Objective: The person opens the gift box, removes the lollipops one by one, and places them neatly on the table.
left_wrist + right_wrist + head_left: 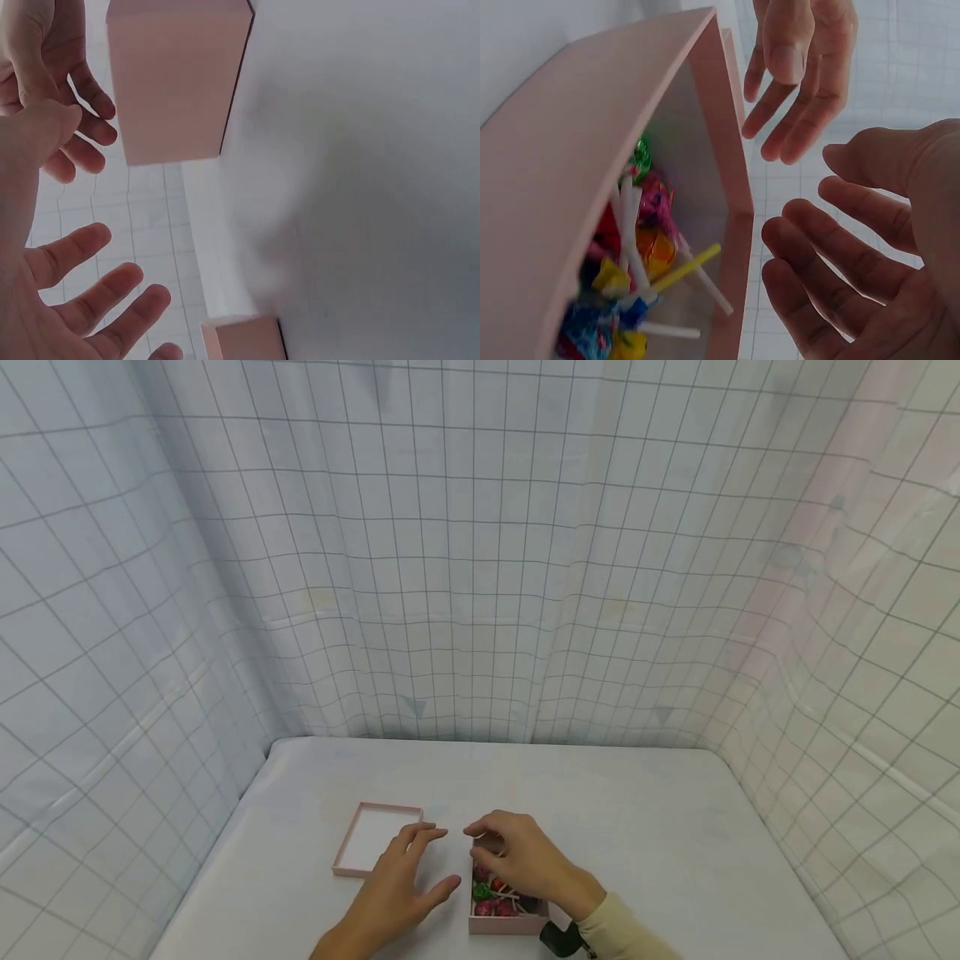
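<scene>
A pink box (507, 926) stands in front of me, filled with wrapped lollipops (483, 890). Over its far part hovers my right hand (528, 860), fingers loosely bent and holding nothing. My left hand (393, 897) is to the left of the box, fingers spread and nothing in it. The right wrist view shows several lollipops (656, 255) with white and yellow sticks inside the box (731, 120), and the right hand (855, 262) apart from its wall. In the left wrist view, the left hand (90, 300) is also apart from the box (176, 82).
A shallow pink-edged lid (347, 843) with a white inside lies left of the box, partly behind the left hand. A white cloth covers the table (637, 827). Grid-patterned curtains (480, 568) enclose the back and both sides.
</scene>
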{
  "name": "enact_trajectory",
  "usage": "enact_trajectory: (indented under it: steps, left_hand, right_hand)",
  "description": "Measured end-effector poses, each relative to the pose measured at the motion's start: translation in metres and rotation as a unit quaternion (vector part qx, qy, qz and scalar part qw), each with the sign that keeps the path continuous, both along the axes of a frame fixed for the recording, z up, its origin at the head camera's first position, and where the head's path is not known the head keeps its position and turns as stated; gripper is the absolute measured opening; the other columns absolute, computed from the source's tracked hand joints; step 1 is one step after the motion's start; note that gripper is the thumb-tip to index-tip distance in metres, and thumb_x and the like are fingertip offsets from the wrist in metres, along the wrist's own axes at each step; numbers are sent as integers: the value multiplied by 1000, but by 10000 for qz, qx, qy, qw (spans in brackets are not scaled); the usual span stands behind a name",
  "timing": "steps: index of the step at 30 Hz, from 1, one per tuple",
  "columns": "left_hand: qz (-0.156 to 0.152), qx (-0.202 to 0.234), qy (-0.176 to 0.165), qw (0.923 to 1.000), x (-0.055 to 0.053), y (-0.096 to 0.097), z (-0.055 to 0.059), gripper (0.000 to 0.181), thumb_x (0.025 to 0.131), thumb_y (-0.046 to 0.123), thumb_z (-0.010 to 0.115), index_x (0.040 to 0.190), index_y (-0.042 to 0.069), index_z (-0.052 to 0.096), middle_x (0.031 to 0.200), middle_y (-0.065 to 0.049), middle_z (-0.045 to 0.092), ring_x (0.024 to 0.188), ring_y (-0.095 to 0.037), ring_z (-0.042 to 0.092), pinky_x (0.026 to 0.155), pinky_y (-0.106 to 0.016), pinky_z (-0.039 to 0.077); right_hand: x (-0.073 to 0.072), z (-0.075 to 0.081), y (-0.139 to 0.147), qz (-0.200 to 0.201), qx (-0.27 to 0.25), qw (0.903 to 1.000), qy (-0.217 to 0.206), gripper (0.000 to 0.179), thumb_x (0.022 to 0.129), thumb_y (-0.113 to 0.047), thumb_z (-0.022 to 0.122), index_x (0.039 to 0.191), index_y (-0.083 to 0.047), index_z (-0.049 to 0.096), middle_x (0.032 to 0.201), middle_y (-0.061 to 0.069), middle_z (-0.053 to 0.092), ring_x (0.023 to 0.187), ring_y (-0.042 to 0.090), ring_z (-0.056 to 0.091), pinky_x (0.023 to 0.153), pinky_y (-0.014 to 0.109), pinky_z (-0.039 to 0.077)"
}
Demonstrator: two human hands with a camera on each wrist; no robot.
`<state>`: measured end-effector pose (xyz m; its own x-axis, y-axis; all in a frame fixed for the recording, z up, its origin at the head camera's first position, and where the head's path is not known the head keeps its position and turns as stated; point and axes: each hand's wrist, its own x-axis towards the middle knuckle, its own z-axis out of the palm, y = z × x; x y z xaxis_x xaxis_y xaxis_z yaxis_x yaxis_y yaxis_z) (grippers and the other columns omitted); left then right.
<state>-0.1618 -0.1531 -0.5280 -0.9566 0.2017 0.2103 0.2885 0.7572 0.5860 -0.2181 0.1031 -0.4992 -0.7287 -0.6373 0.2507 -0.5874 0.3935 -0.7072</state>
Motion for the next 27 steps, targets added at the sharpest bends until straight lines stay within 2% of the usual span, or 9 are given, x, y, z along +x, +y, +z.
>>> enact_trajectory:
  steps: [6,12,15,20,27]
  left_hand:
    - [-644,98,-166,9977,-1,10,-3,84,98,56,94,164,16,61,164,-9,62,148,-40,68,115,-67,62]
    - [-1089,-67,-180,9939,-2,19,-6,97,98,66,90,172,16,52,170,-9,57,151,-39,66,117,-66,62]
    - [-1238,-168,-178,9920,-3,23,-6,100,98,68,89,173,15,50,173,-7,55,153,-38,64,118,-66,61]
    - [-1349,-366,-69,9902,-3,28,-6,105,97,69,89,174,10,50,176,-7,54,155,-35,63,120,-65,60]
    - [-1260,-480,-58,9908,-3,29,-5,106,95,70,91,174,11,51,175,-4,55,154,-33,64,121,-62,60]
  right_hand:
    - [-1,0,13,39,443,9990,9,24,112,-9,79,135,-5,79,128,10,83,112,7,81,98,30,71]
    - [-3,-1,19,184,1097,9938,85,23,110,-10,81,132,-6,82,127,4,85,112,7,80,98,24,67]
    - [-3,-1,19,251,1408,9896,146,24,109,-13,83,133,-8,83,129,2,85,115,6,78,101,25,66]
    - [-5,-4,18,331,1824,9819,388,23,109,-15,83,132,-12,83,127,-4,84,115,2,73,110,34,64]
    - [-10,-11,11,517,1973,9783,371,18,109,-12,83,127,-14,85,119,-7,84,104,-6,69,95,20,63]
